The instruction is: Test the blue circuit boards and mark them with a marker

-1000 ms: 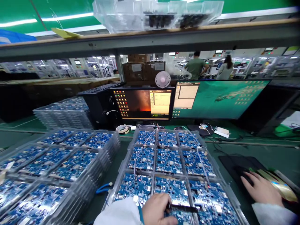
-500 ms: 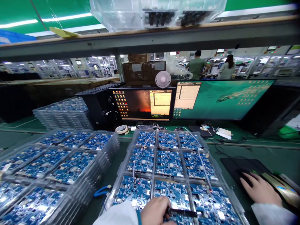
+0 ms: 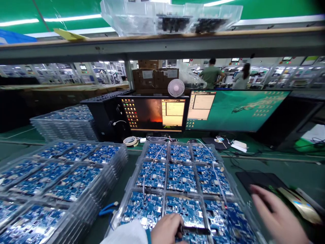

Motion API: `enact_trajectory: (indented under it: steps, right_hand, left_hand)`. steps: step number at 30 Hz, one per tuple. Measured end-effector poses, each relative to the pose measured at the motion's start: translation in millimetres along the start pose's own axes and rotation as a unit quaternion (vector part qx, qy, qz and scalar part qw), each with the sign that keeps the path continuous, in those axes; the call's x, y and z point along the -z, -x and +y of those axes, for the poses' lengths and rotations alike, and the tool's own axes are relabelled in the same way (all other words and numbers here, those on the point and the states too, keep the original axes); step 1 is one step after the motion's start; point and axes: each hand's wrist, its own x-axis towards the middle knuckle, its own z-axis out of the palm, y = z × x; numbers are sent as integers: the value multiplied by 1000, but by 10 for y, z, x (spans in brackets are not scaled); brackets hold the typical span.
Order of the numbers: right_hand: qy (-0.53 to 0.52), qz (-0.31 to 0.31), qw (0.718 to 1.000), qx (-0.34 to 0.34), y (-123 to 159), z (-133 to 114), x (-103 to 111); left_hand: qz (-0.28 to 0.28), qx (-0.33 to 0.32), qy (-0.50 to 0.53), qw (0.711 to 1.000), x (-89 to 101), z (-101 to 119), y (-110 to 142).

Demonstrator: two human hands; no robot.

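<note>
My left hand (image 3: 167, 227) is closed around a black pen-like tool (image 3: 195, 230), held level over the front row of a clear plastic tray (image 3: 165, 211). Blue circuit boards (image 3: 182, 178) fill the tray's compartments. Thin white cables (image 3: 217, 178) run across it to two front-row boards, where small red lights glow. My right hand (image 3: 276, 213), blurred, is raised beside the tray's right edge in front of a black mouse pad (image 3: 250, 178). Its fingers look stretched out, with nothing seen in them. Whatever lies on the pad behind this hand is mostly hidden.
Stacked trays of boards (image 3: 99, 189) stand at left, with a blue cable (image 3: 108, 210) between the stacks. Two monitors (image 3: 154, 113) and a small fan (image 3: 176, 88) are behind. A shelf (image 3: 162, 47) crosses overhead. A gold-coloured object (image 3: 299, 205) lies right. Two people stand far back.
My right hand has lifted off the mouse pad area and come nearer, toward the tray. My left hand keeps hold of the black tool in nearly the same place. The view has shifted slightly.
</note>
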Motion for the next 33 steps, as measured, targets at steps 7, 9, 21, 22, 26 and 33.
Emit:
enact_trajectory:
  steps: [7,9,21,22,26,33]
  right_hand:
    - [-218,-362,888,181,438,-1507,-431]
    - [-232,-345,892,177,484,-1616,-546]
    - [-234,-256,927,139,662,-1684,-445]
    - [-233,-267,923,151,666,-1664,-431]
    - [-213,-288,911,203,695,-1566,-375]
    - [-219,-310,889,254,738,-1400,-221]
  left_hand:
    - [11,-60,-37,997,0,15,19]
    - [27,-68,-49,996,-21,23,42]
    - [42,-123,-11,991,44,120,94]
    - [26,-126,-20,992,38,121,98]
    - [-3,-138,-37,990,-5,107,102]
    - [-40,-169,-85,981,40,167,31]
